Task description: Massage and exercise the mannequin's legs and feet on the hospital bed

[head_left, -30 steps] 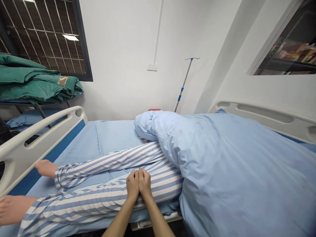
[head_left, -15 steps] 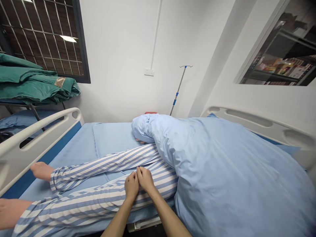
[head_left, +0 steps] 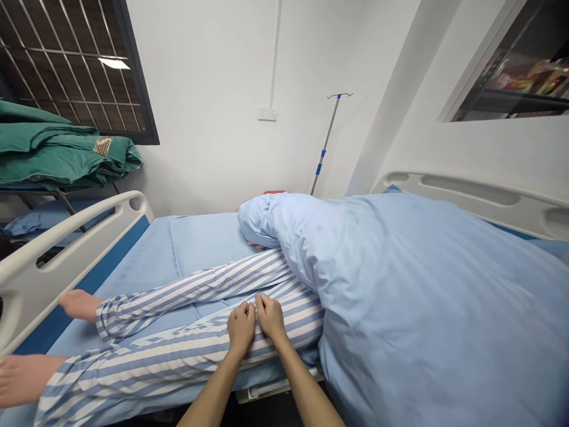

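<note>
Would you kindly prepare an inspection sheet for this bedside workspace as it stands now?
Surface: bed sheet, pale blue, slightly creased.
Things at hand: striped trousers with bare feet showing, upper part under blue quilt.
Clutter: green cloth bundle, piled at left.
Hands: left hand and right hand closed, side by side over the nearer trouser leg; grip on cloth unclear.
Cables: white conduit down to wall socket; loose cables, nothing seen.
Surroundings: hooked pole, barred window.

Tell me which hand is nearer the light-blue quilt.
Right. The right hand is over the striped trousers, just left of the quilt and apart from it. The left hand, also over the trousers, is farther left.
</note>
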